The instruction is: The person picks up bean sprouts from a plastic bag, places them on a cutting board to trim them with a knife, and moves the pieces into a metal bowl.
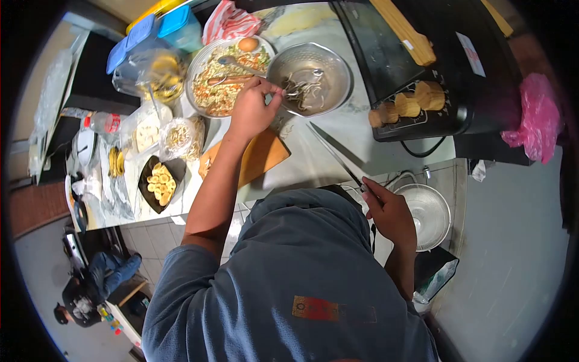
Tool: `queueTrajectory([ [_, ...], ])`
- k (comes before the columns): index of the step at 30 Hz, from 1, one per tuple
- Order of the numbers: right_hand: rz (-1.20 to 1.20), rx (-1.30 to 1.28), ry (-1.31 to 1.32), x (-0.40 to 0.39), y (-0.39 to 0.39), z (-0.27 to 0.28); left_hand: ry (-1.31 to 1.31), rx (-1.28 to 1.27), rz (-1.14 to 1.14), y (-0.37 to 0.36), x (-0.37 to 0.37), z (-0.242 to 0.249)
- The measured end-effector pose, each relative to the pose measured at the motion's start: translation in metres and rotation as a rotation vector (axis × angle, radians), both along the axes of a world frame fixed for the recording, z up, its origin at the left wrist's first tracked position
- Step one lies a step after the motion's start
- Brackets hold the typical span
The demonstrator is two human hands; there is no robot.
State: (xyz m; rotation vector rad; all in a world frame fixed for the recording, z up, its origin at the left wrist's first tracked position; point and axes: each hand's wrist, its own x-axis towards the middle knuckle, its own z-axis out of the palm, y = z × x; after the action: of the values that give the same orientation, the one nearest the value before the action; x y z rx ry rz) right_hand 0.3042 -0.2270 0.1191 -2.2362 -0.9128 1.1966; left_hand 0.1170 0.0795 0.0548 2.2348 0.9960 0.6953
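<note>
My left hand (pixel 256 105) is over the left rim of a metal bowl (pixel 341 90), thumb and fingers pinched together. What the pinch holds, if anything, is too small to make out. Thin pale and dark strands (pixel 304 90) lie in the bowl. My right hand (pixel 389 211) grips a long knife (pixel 335 154) by its handle, the blade slanting up toward the counter. Left of the bowl, a large plate (pixel 192 90) carries chopped vegetables, an egg (pixel 248 44) and a spoon (pixel 238 64). Beneath my left forearm lies a wooden cutting board (pixel 265 157).
A black dish (pixel 145 187) of round yellowish slices, a plastic bag (pixel 184 139) and lidded blue containers (pixel 180 25) crowd the left counter. A black oven-like appliance (pixel 446 102) stands right. A wire strainer (pixel 431 217) hangs low beside my right hand. Another person (pixel 84 301) sits lower left.
</note>
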Motion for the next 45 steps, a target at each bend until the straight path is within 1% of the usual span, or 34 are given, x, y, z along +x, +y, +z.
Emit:
queueTrajectory([
  [1,0.005,-0.011,0.003,0.001,-0.003,0.001,0.003,0.028,0.001,0.001,0.007,-0.004],
  [2,-0.01,-0.014,0.002,0.001,-0.005,0.001,0.013,-0.036,0.003,0.0,0.011,0.001],
  [3,-0.013,0.0,0.023,0.001,-0.007,0.002,0.012,-0.04,-0.008,-0.001,0.014,-0.001],
  [6,0.008,-0.018,0.044,0.005,-0.004,0.005,0.012,0.062,0.019,-0.001,0.007,-0.004],
  [7,0.035,-0.046,0.046,0.006,-0.001,0.005,0.016,0.056,0.032,-0.003,0.002,-0.004],
  [8,0.055,-0.052,0.051,0.007,0.002,0.004,0.029,-0.026,0.067,-0.005,-0.004,-0.002],
  [9,0.069,-0.044,0.057,0.009,0.006,0.003,0.042,-0.108,0.106,-0.008,-0.012,0.0],
  [11,0.119,-0.045,0.07,0.01,0.017,0.001,0.086,-0.101,0.158,-0.012,-0.033,0.0],
  [13,0.167,-0.062,0.065,0.009,0.029,0.0,0.103,-0.157,0.17,-0.016,-0.06,-0.009],
  [14,0.223,-0.037,0.077,0.012,0.034,-0.005,0.166,-0.19,0.167,-0.021,-0.071,-0.003],
  [15,0.25,-0.049,0.085,0.01,0.04,-0.006,0.171,-0.204,0.195,-0.027,-0.084,-0.006],
  [17,0.301,-0.026,0.1,0.008,0.054,-0.002,0.239,-0.196,0.2,-0.037,-0.108,-0.01],
  [18,0.346,-0.038,0.091,0.006,0.062,0.002,0.25,-0.245,0.221,-0.043,-0.118,-0.009],
  [23,0.475,-0.013,0.101,0.005,0.087,-0.005,0.263,-0.253,0.322,-0.078,-0.155,-0.021],
  [24,0.484,-0.002,0.109,0.004,0.092,-0.005,0.287,-0.208,0.324,-0.084,-0.158,-0.022],
  [25,0.505,-0.004,0.111,0.002,0.096,-0.005,0.311,-0.163,0.323,-0.089,-0.16,-0.023],
  [29,0.552,-0.005,0.109,-0.002,0.111,-0.004,0.338,-0.132,0.365,-0.104,-0.166,-0.032],
  [34,0.584,-0.024,0.106,-0.008,0.117,-0.002,0.294,-0.113,0.406,-0.109,-0.164,-0.039],
  [38,0.568,-0.028,0.116,-0.014,0.118,-0.005,0.243,-0.096,0.423,-0.108,-0.159,-0.044],
  [42,0.525,-0.055,0.128,-0.026,0.117,-0.004,0.274,-0.087,0.405,-0.107,-0.153,-0.042],
  [44,0.508,-0.038,0.144,-0.033,0.117,-0.001,0.263,0.006,0.401,-0.106,-0.149,-0.042],
  [45,0.494,-0.019,0.158,-0.036,0.117,-0.001,0.263,0.005,0.395,-0.105,-0.148,-0.042],
])
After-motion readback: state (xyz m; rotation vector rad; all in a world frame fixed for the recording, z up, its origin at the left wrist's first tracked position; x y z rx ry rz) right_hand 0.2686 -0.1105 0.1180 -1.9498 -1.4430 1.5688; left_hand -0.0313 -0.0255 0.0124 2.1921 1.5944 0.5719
